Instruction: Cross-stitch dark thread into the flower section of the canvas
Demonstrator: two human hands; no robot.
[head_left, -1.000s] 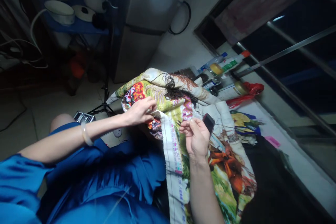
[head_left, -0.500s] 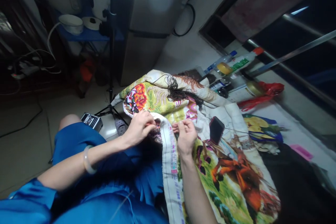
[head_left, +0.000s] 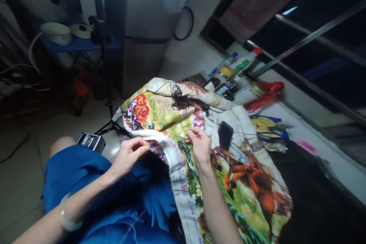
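Note:
A large colourful embroidered cloth (head_left: 246,183) with flowers and orange horses lies over my lap and the ledge. My left hand (head_left: 128,156) pinches the cloth's folded left edge, fingers closed. My right hand (head_left: 200,145) rests on top of the cloth with its fingertips pinched together; what they grip is too small to see. A tangle of dark thread (head_left: 183,101) lies on the cloth's far fold. A black phone (head_left: 225,134) sits on the cloth just right of my right hand.
Bottles and jars (head_left: 237,70) and a red bag (head_left: 265,93) crowd the window ledge. A light stand (head_left: 104,65) rises from the floor at left, with a small metallic box (head_left: 91,142) by my knee. Dark fabric (head_left: 314,198) lies at right.
My left hand slid down and left along the cloth edge toward my lap. My right hand came down from a raised position onto the cloth. The view swung slightly.

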